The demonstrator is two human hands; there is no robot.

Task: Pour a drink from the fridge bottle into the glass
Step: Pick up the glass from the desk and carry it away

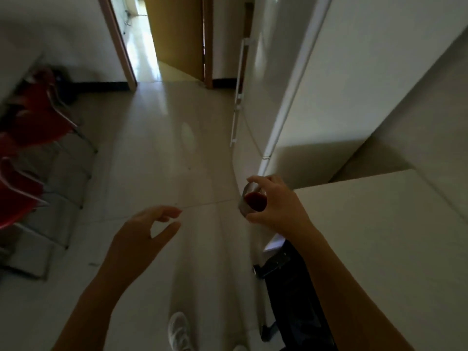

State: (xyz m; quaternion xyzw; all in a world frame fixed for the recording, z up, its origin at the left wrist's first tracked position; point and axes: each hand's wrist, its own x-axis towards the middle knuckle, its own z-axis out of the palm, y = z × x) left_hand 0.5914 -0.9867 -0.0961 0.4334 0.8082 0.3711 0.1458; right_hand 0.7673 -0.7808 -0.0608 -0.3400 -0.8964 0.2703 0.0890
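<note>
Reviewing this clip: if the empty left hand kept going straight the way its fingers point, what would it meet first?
Probably nothing close. The left hand is open, fingers aimed forward and a little right over bare floor. The glass held in the right hand sits off to the right of that line, though depth is hard to judge.

Red chairs (30, 117) left, white counter (379, 236) right, tiled floor (162, 153).

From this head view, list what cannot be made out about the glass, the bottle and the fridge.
- Bottle: none shows anywhere in the head view.
- Glass: the right hand wraps it, hiding its far side and base; motion blur smears the rim, so the level of the dark red drink is unclear.
- Fridge: seen edge-on and blurred; whether the door is fully shut cannot be told.
- Left hand: open, holding nothing.
</note>
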